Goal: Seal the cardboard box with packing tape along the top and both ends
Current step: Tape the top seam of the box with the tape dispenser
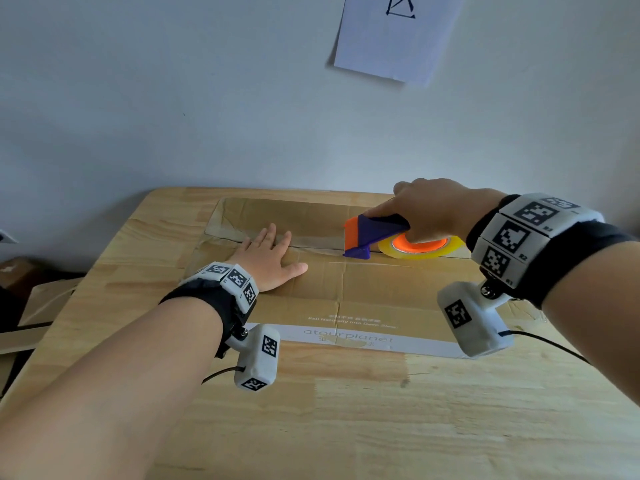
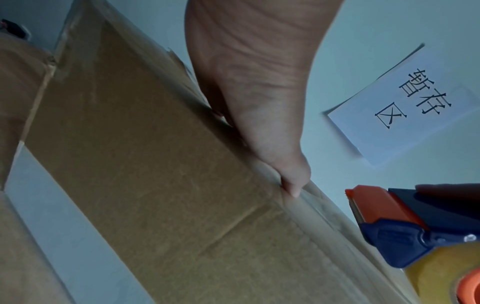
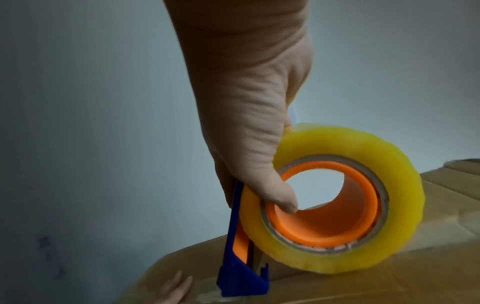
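Note:
A brown cardboard box [image 1: 363, 282] lies on the wooden table, its top flaps closed along a centre seam. My left hand [image 1: 273, 258] lies flat on the near flap beside the seam, fingers straight; in the left wrist view its thumb [image 2: 291, 176] presses the cardboard [image 2: 155, 164]. My right hand [image 1: 433, 213] grips a blue and orange tape dispenser [image 1: 370, 237] with a yellowish tape roll [image 1: 419, 245], set on the seam at the right. In the right wrist view the thumb [image 3: 280, 197] hooks into the roll's orange core [image 3: 324, 205], and the dispenser's blue frame [image 3: 239, 277] touches the box [image 3: 363, 288].
The wooden table [image 1: 346, 410] reaches toward me in front of the box. A white wall rises right behind the box, with a paper sheet [image 1: 394, 36] stuck on it. More cardboard [image 1: 38, 306] lies off the table's left edge. Camera cables hang under both wrists.

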